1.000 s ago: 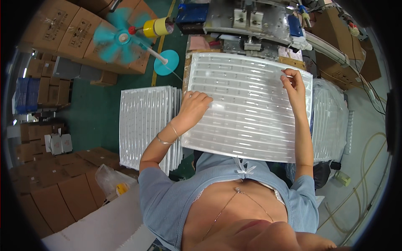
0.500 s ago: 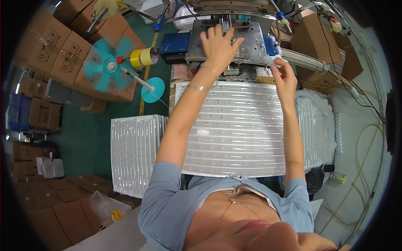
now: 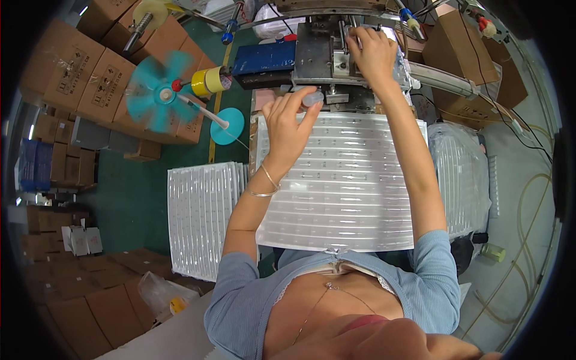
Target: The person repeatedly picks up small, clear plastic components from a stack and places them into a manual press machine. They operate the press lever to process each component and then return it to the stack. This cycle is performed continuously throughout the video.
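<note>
My left hand (image 3: 287,127) is closed at the near edge of the metal machine bed (image 3: 314,54), with a small translucent round piece (image 3: 312,99) between thumb and fingers. My right hand (image 3: 375,57) reaches over the right part of the bed. Its fingers are curled at a slim metal rod (image 3: 344,37) beside the metal clamp block (image 3: 341,63); whatever they pinch is hidden. Below both hands lies a stack of clear plastic-covered sheets (image 3: 342,192) with rows of ridges.
Left of the bed sits a blue box (image 3: 264,58). A turquoise fan (image 3: 163,93) spins beside yellow tape rolls (image 3: 209,81). More ridged sheets (image 3: 201,222) are stacked at left, and a plastic-wrapped bundle (image 3: 461,180) at right. Cartons (image 3: 66,66) stand at far left.
My left hand has drawn back from the bed to its near edge, now with the round piece. My right hand has moved from the bed's right side, with a clear piece, up onto the fixture.
</note>
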`<control>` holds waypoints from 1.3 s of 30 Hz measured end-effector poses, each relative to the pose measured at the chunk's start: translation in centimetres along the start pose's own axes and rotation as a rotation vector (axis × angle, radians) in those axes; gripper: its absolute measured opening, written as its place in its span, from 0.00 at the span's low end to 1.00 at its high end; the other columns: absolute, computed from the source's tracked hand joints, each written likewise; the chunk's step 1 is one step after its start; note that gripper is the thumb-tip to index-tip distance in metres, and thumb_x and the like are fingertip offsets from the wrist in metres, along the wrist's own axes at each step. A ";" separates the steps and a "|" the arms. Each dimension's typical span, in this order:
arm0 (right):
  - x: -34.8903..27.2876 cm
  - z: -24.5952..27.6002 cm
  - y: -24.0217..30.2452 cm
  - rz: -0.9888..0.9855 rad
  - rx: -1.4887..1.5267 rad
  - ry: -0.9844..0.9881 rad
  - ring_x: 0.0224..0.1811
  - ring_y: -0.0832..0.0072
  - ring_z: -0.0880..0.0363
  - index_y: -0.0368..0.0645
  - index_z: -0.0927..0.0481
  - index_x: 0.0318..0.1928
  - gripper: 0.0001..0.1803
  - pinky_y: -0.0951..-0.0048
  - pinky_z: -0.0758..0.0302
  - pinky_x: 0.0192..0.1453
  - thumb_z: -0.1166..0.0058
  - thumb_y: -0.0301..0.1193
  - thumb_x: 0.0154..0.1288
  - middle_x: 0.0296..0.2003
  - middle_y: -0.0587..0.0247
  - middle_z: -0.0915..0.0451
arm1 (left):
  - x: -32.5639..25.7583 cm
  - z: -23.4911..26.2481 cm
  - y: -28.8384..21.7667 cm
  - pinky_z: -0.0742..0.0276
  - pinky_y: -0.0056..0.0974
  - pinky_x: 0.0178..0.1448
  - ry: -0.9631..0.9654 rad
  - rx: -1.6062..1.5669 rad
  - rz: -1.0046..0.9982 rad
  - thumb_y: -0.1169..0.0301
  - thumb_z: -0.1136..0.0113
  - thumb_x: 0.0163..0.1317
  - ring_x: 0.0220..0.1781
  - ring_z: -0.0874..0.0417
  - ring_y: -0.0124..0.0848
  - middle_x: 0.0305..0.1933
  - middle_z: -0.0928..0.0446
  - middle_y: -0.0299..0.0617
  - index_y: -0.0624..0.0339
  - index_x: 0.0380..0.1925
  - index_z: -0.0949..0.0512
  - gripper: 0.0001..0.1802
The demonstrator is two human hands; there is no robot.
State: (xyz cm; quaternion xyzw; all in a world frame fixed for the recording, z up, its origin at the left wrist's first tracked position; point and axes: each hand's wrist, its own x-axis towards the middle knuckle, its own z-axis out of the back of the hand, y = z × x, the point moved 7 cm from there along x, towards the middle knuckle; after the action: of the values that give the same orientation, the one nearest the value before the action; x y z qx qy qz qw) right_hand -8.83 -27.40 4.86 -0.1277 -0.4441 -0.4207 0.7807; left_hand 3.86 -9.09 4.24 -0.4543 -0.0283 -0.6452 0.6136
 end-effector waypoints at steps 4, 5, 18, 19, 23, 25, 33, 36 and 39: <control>-1.6 1.9 -0.6 -0.013 0.104 -0.011 0.43 0.61 0.25 0.49 0.27 0.50 0.23 0.60 0.35 0.47 0.44 0.44 0.56 0.40 0.62 0.21 | -2.4 2.1 2.5 0.37 0.36 0.48 -0.024 -0.125 0.097 0.66 0.39 0.56 0.34 0.27 0.30 0.35 0.24 0.38 0.57 0.41 0.22 0.14; -2.5 3.3 -0.7 0.020 0.147 -0.074 0.43 0.61 0.25 0.48 0.28 0.51 0.24 0.61 0.34 0.47 0.44 0.44 0.56 0.41 0.60 0.21 | -3.1 2.5 3.4 0.35 0.37 0.47 -0.047 -0.184 0.132 0.65 0.39 0.56 0.35 0.27 0.31 0.35 0.24 0.39 0.56 0.41 0.22 0.13; -22.4 6.4 12.3 0.331 0.411 0.669 0.42 0.70 0.31 0.49 0.23 0.38 0.14 0.67 0.38 0.46 0.37 0.33 0.48 0.42 0.69 0.28 | -7.0 2.0 8.1 0.21 0.44 0.48 -0.046 -1.594 0.815 0.71 0.58 0.59 0.47 0.22 0.44 0.47 0.26 0.59 0.62 0.35 0.29 0.09; -23.0 5.9 12.6 0.358 0.404 0.678 0.43 0.70 0.31 0.49 0.23 0.37 0.14 0.67 0.37 0.47 0.37 0.33 0.48 0.42 0.69 0.28 | -6.9 1.8 7.9 0.21 0.45 0.48 -0.040 -1.632 0.816 0.72 0.58 0.58 0.48 0.22 0.44 0.47 0.26 0.58 0.62 0.34 0.29 0.08; -22.8 6.0 12.9 0.372 0.503 0.676 0.46 0.68 0.30 0.48 0.25 0.34 0.12 0.65 0.37 0.51 0.38 0.32 0.48 0.42 0.68 0.27 | -6.4 2.0 7.2 0.21 0.47 0.49 -0.001 -1.591 0.722 0.76 0.58 0.54 0.50 0.23 0.44 0.46 0.26 0.57 0.62 0.32 0.30 0.07; -21.7 6.1 12.0 0.242 0.657 0.687 0.45 0.66 0.28 0.47 0.26 0.35 0.12 0.64 0.33 0.50 0.39 0.30 0.50 0.41 0.66 0.26 | -6.1 2.4 6.8 0.21 0.45 0.49 -0.018 -1.423 0.688 0.78 0.58 0.51 0.49 0.23 0.42 0.45 0.26 0.56 0.62 0.32 0.31 0.08; -18.4 4.6 0.3 -0.552 0.890 0.548 0.37 0.81 0.26 0.41 0.28 0.39 0.09 0.79 0.28 0.37 0.44 0.28 0.59 0.39 0.68 0.24 | -5.9 3.1 6.0 0.28 0.32 0.40 0.089 -0.420 0.401 0.80 0.53 0.50 0.41 0.24 0.33 0.38 0.23 0.43 0.63 0.31 0.28 0.08; -17.7 4.9 -2.7 -0.677 0.894 0.472 0.38 0.80 0.26 0.40 0.27 0.40 0.10 0.79 0.28 0.37 0.45 0.28 0.60 0.38 0.68 0.24 | -6.0 2.7 6.4 0.29 0.32 0.38 0.119 -0.119 0.309 0.77 0.50 0.51 0.37 0.23 0.34 0.38 0.23 0.43 0.61 0.34 0.26 0.09; -17.0 4.6 -4.2 -0.705 0.939 0.399 0.40 0.79 0.25 0.39 0.25 0.44 0.11 0.79 0.27 0.40 0.47 0.27 0.61 0.40 0.67 0.23 | -5.2 1.6 5.9 0.33 0.27 0.30 0.152 -0.201 0.305 0.79 0.50 0.51 0.35 0.23 0.24 0.36 0.23 0.38 0.62 0.36 0.26 0.11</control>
State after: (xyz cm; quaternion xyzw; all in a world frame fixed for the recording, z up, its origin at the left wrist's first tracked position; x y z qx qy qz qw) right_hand -19.00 -18.09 -6.86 0.4651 -0.4427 -0.4287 0.6356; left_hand 8.71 -5.62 -1.14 -0.4624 0.1519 -0.5767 0.6561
